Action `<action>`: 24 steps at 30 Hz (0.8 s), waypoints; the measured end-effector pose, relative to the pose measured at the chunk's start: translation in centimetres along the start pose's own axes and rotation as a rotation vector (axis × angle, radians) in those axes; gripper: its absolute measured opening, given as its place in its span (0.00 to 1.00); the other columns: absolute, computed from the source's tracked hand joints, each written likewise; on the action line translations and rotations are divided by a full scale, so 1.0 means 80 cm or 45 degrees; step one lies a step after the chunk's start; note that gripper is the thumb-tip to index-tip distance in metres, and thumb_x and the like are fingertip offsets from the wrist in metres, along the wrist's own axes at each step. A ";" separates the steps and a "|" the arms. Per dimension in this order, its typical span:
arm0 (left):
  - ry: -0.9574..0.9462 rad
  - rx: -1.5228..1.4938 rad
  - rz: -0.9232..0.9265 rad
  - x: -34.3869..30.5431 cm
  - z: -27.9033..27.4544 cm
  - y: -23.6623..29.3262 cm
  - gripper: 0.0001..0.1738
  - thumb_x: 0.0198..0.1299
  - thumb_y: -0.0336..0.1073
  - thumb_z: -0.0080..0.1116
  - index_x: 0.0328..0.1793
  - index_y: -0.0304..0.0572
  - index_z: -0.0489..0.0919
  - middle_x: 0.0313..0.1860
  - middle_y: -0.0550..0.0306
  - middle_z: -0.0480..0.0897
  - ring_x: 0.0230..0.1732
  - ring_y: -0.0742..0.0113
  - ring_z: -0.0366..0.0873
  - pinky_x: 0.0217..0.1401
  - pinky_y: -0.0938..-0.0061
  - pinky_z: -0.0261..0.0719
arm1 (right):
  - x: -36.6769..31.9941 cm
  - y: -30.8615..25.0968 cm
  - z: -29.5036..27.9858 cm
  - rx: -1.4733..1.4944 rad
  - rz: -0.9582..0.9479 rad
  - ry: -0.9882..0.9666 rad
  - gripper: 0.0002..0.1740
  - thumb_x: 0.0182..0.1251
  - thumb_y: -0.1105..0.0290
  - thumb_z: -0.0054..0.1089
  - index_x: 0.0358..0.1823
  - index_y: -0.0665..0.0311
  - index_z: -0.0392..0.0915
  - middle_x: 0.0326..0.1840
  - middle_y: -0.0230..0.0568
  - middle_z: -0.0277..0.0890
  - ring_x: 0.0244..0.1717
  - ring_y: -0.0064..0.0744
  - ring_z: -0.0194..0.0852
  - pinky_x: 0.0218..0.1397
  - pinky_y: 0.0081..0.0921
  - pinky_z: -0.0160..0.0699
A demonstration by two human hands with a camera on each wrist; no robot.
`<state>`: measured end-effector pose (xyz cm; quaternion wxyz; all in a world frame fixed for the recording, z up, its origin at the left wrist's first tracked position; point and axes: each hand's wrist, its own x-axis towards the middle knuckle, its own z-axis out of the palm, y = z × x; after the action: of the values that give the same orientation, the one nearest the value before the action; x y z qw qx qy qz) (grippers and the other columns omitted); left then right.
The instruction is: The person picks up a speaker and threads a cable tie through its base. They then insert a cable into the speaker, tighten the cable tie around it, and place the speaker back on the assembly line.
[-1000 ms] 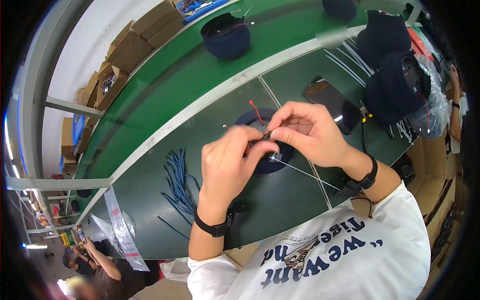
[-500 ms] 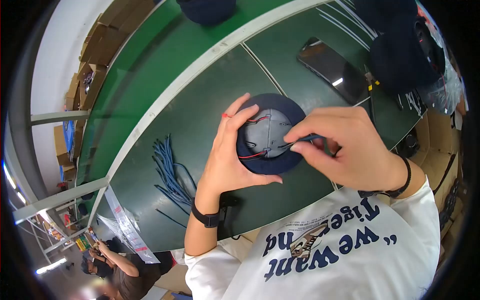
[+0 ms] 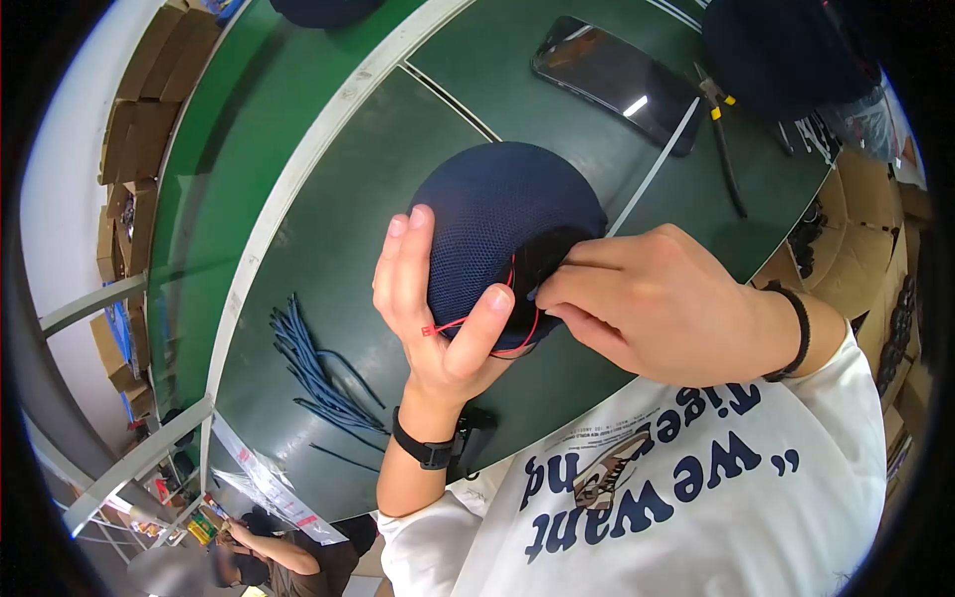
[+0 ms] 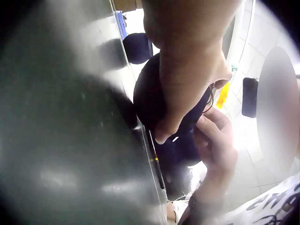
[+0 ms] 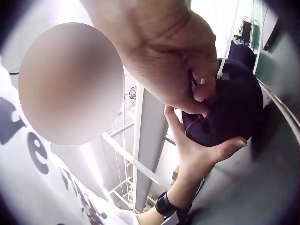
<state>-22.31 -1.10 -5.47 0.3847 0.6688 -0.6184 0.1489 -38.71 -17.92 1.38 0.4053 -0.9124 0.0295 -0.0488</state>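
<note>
A navy mesh cap (image 3: 502, 204) is tilted up in front of me, its dark opening turned toward my body. My left hand (image 3: 443, 333) grips it, fingers spread along the side and rim. Red wires (image 3: 512, 343) run at the opening, and a small red connector (image 3: 429, 330) lies by the left fingers. At the rim my right hand (image 3: 652, 303) pinches a dark blue cord, its tip (image 3: 532, 296) just showing; the rest is hidden by the fingers. The right wrist view shows the right hand (image 5: 173, 56) close over the cap (image 5: 232, 101). A white cable tie (image 3: 654, 167) extends beyond the cap.
Dark blue cords (image 3: 318, 373) lie in a bundle on the green table (image 3: 298, 453) at left. A phone (image 3: 617, 80) and pliers (image 3: 723, 144) lie beyond the cap. More navy caps (image 3: 786, 55) stand at far right. Cardboard boxes (image 3: 139, 139) line the far left side.
Both hands first worked together above the cap. The left hand then took hold of it, while the right brought a blue cord to its inside. Now the cap is tipped up, mesh outside showing.
</note>
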 end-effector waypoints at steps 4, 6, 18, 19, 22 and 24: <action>0.052 -0.040 -0.067 -0.002 0.001 0.007 0.42 0.51 0.39 0.86 0.71 0.68 0.75 0.76 0.22 0.72 0.75 0.28 0.72 0.75 0.44 0.73 | 0.000 0.004 0.011 0.198 0.032 0.151 0.05 0.64 0.78 0.68 0.38 0.66 0.79 0.32 0.47 0.82 0.35 0.53 0.86 0.37 0.43 0.84; 0.036 -0.023 -0.055 -0.001 -0.001 0.007 0.41 0.51 0.40 0.86 0.70 0.68 0.75 0.76 0.22 0.73 0.75 0.28 0.72 0.75 0.44 0.73 | -0.002 0.002 0.013 0.235 0.111 0.182 0.05 0.65 0.78 0.68 0.38 0.66 0.79 0.32 0.47 0.84 0.35 0.53 0.87 0.37 0.43 0.84; -0.041 0.012 -0.125 0.003 0.000 0.010 0.69 0.32 0.49 0.97 0.80 0.66 0.61 0.82 0.21 0.62 0.79 0.27 0.68 0.78 0.42 0.71 | -0.010 -0.009 0.027 0.208 0.128 0.423 0.11 0.65 0.82 0.69 0.47 0.65 0.85 0.31 0.42 0.84 0.26 0.38 0.84 0.29 0.30 0.80; -0.058 0.029 -0.110 0.000 -0.002 0.009 0.69 0.32 0.49 0.97 0.80 0.66 0.61 0.82 0.21 0.62 0.79 0.27 0.68 0.78 0.42 0.71 | -0.008 -0.013 0.024 0.203 0.182 0.422 0.11 0.65 0.83 0.69 0.47 0.65 0.84 0.31 0.42 0.83 0.26 0.37 0.83 0.29 0.31 0.80; -0.074 0.048 -0.089 0.001 -0.002 0.008 0.69 0.31 0.48 0.97 0.80 0.65 0.61 0.83 0.21 0.62 0.79 0.27 0.68 0.77 0.43 0.72 | -0.007 -0.013 0.021 0.217 0.248 0.382 0.11 0.66 0.83 0.67 0.47 0.64 0.82 0.31 0.42 0.83 0.27 0.38 0.83 0.30 0.34 0.79; -0.078 0.047 -0.106 0.003 -0.002 0.010 0.69 0.30 0.48 0.97 0.80 0.65 0.61 0.83 0.21 0.62 0.80 0.27 0.67 0.77 0.43 0.72 | -0.008 -0.011 0.026 0.219 0.232 0.362 0.09 0.66 0.82 0.67 0.46 0.64 0.80 0.32 0.43 0.83 0.27 0.39 0.84 0.30 0.35 0.79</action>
<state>-22.98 -1.07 -4.95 0.3591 0.7051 -0.5989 0.1236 -39.09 -15.75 0.58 0.4763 -0.8518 0.1649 -0.1426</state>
